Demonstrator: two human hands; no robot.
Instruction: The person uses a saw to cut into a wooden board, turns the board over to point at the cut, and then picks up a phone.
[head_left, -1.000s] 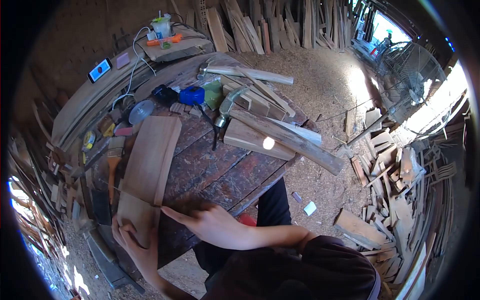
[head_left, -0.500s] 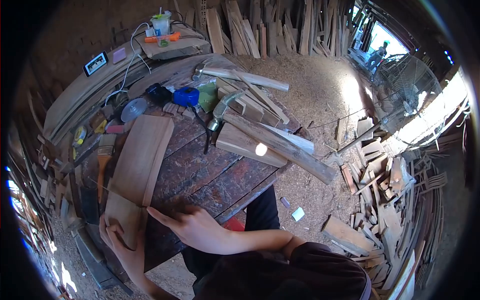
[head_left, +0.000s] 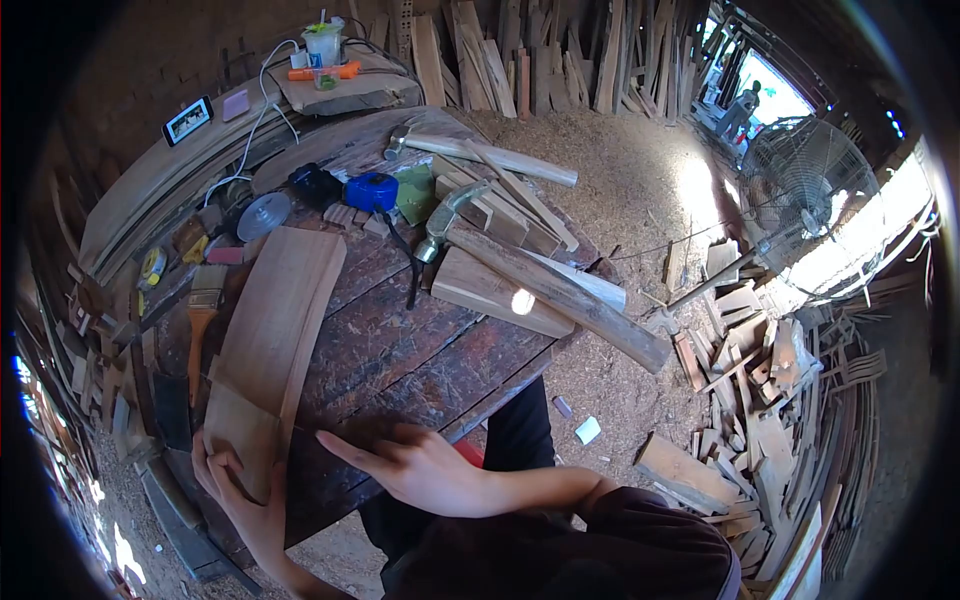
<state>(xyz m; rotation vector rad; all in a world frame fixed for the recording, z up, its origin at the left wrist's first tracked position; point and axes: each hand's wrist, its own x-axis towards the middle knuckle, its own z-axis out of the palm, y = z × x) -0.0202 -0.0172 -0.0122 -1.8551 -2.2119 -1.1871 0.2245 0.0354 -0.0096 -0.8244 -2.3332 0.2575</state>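
Observation:
A long curved wooden board point(head_left: 278, 310) lies on the dark workbench, with a shorter wooden piece point(head_left: 242, 430) against its near end. My left hand point(head_left: 240, 490) grips the near end of that shorter piece, thumb and fingers around its edges. Just right of the joint, my right hand point(head_left: 420, 468) hovers over the bench with its index finger stretched out toward the wood. Nothing shows in it, though its other fingers are partly curled. A brush point(head_left: 202, 320) lies left of the board.
Two hammers point(head_left: 440, 222) point(head_left: 490, 155) and wood pieces point(head_left: 490, 290) lie on the bench point(head_left: 400, 350). A blue tape measure point(head_left: 371, 192), a phone point(head_left: 188, 121) and a cup point(head_left: 323, 45) are farther back. A fan point(head_left: 808, 180), scrap wood point(head_left: 770, 400) and a distant person point(head_left: 740, 108) are at right.
My right hand has moved right and slightly down, its fingertip now away from the joint between the wooden pieces. My left hand keeps its hold. The distant person has shifted posture.

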